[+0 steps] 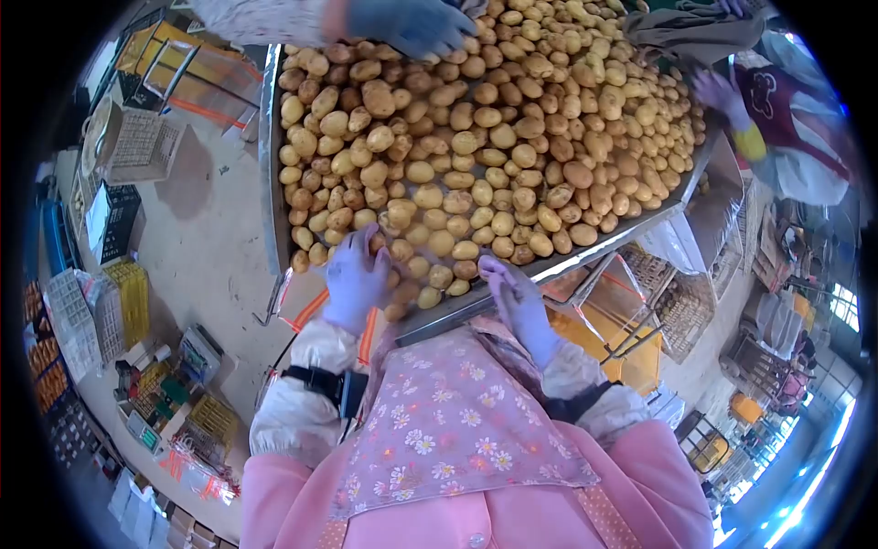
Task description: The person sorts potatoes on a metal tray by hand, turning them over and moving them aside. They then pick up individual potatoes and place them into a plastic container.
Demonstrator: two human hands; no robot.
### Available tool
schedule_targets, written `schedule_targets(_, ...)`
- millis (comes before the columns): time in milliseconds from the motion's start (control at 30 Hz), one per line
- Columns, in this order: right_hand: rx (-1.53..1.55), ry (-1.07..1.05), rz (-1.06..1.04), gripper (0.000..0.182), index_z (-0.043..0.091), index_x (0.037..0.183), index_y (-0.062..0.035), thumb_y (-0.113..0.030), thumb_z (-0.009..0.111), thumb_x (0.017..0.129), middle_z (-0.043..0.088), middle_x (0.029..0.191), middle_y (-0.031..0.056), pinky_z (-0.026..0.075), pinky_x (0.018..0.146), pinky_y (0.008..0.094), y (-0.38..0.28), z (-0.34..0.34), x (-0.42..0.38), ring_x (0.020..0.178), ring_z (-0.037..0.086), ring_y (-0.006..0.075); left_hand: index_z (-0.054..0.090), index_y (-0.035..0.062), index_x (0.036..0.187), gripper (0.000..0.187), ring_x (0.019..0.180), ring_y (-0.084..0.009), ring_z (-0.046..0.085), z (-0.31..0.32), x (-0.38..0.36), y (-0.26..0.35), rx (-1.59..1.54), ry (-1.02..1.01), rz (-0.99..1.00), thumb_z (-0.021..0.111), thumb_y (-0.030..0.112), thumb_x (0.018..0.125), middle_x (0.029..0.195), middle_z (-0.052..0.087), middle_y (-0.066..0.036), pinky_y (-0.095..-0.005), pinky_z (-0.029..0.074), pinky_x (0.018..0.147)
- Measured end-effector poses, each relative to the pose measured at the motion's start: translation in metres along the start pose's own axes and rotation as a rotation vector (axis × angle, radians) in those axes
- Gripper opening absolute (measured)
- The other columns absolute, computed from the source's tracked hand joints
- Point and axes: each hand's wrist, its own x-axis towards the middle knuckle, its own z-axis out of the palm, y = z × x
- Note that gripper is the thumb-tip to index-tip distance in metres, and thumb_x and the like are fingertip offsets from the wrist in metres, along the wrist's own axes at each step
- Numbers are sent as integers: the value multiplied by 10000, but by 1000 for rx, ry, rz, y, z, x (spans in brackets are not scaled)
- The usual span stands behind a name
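Note:
Many yellow-brown potatoes (502, 222) lie heaped on a metal-edged sorting table (272, 174). At its near edge my left hand (355, 282), in a pale purple glove, has thumb and fingers curled around a brownish potato (377, 242). My right hand (519, 306), gloved alike, rests by the table's metal rim with its fingers loosely bent and a little apart, beside the nearest potatoes. Nothing can be seen in it. Between my two hands lie several loose potatoes, some blurred by motion.
A co-worker's blue-gloved hand (412, 26) reaches over the far left potatoes. At the right, another person's purple-gloved hand (721, 94) touches the heap. Woven baskets (144, 145), yellow crates (126, 302) and a potato-filled crate (684, 316) stand around on the floor.

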Motion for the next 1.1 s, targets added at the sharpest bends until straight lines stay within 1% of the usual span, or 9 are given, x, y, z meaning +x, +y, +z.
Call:
schedule_targets(100, 732, 199, 369, 356, 586, 1362, -18, -188, 595, 1049, 626, 1325, 63, 479, 1032, 320, -28, 7, -9, 1250, 566, 126, 625, 52, 1290, 472, 1012, -388, 651, 10, -18, 74, -295, -330, 157, 695, 219, 854, 1144, 675, -205, -497, 523, 836)
schedule_targets(167, 554, 117, 226, 320, 594, 1330, -34, -172, 605, 1041, 615, 1267, 53, 467, 1018, 314, 5, 13, -10, 1165, 572, 124, 605, 84, 1355, 527, 1312, -414, 526, 38, -33, 86, -193, -361, 458, 681, 286, 874, 1410, 567, -200, -516, 387, 1126)
schedule_targets(267, -413, 335, 323, 322, 622, 1306, -52, -113, 583, 992, 648, 1230, 104, 457, 1029, 313, 67, -61, -54, 1144, 615, 205, 599, 96, 1372, 528, 1355, -404, 506, 36, -45, 42, -52, -466, 453, 667, 287, 885, 1430, 567, -167, -526, 326, 1187)
schedule_targets(333, 31, 525, 109, 365, 593, 1297, -27, -98, 619, 940, 605, 1274, 102, 488, 967, 321, 101, -138, -101, 1135, 589, 192, 614, 102, 1362, 510, 1337, -395, 518, 11, -46, 3, 27, -518, 527, 670, 275, 885, 1436, 572, -143, -527, 349, 1166)
schedule_targets(400, -1363, 548, 421, 391, 573, 1363, -67, -196, 592, 994, 636, 1297, 193, 447, 1100, 443, 84, -164, -126, 1251, 585, 331, 625, 97, 1348, 481, 1316, -398, 529, -7, -49, -21, -12, -486, 437, 662, 241, 891, 1434, 571, -153, -522, 365, 1150)
schedule_targets(600, -541, 155, -557, 453, 663, 1205, -89, 49, 703, 775, 657, 1343, 85, 518, 1034, 391, -13, -25, 54, 1262, 606, 299, 642, 45, 1307, 372, 1255, -405, 556, 1, 36, -22, 110, 243, 66, 604, 108, 942, 1376, 593, -213, -488, 421, 1090)
schedule_targets(767, -1138, 24, -178, 433, 602, 1317, -198, -126, 619, 890, 633, 1134, 122, 493, 886, 462, -35, 76, 148, 1058, 639, 293, 611, 39, 1347, 425, 1282, -411, 543, 6, 85, -21, 59, 202, 69, 631, 120, 930, 1406, 572, -220, -480, 406, 1109)
schedule_targets(900, -746, 122, -392, 429, 596, 1312, -189, -224, 684, 893, 626, 1173, 124, 504, 868, 471, -11, 36, 121, 1040, 649, 322, 517, 41, 1458, 572, 1354, -421, 499, 5, 59, -51, 229, 57, 244, 643, 151, 911, 1457, 547, -222, -489, 359, 1167)
schedule_targets(1100, -387, 283, 104, 466, 589, 1323, -99, -269, 713, 907, 666, 1213, 175, 537, 934, 411, -8, -67, -22, 1114, 663, 388, 650, 100, 1323, 403, 1255, -385, 579, 8, 52, -10, 185, 10, 175, 599, 139, 925, 1372, 615, -168, -506, 451, 1063)
